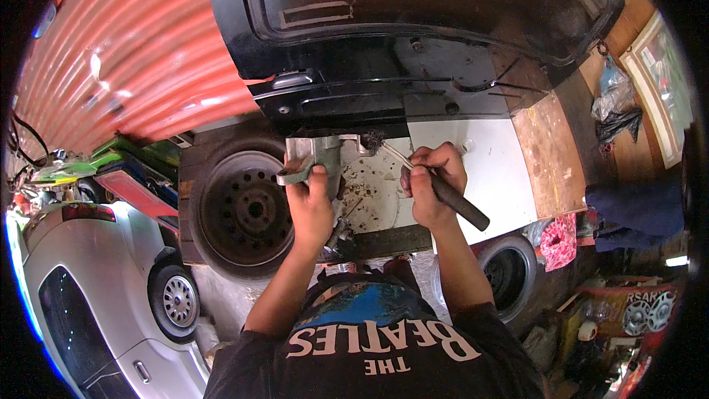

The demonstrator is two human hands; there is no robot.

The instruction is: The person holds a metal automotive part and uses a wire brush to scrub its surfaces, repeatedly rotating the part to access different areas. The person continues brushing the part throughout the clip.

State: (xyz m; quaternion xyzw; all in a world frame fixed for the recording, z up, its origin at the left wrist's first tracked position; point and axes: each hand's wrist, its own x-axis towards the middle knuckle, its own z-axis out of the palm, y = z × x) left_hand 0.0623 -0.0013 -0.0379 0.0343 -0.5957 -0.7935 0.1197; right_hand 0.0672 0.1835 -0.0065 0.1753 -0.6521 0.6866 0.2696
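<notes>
My left hand (313,207) is closed around a grey cast-metal housing (314,154), its thumb pressed on the front. A narrow arm of the casting reaches out to the right. My right hand (436,181) grips a brush (464,207) with a thick dark handle and a thin metal shaft. The brush's dark, bristly head (374,140) is at the end of that arm and seems to touch it. Below both hands is a white work surface (380,210) strewn with dark grit and crumbs.
A wheel rim with tyre (255,210) lies on the left of the bench. Behind stands a black car door or hatch panel (340,96) with glass. Another tyre (509,273) is low at the right. A silver toy-like or real car (96,288) is at the far left.
</notes>
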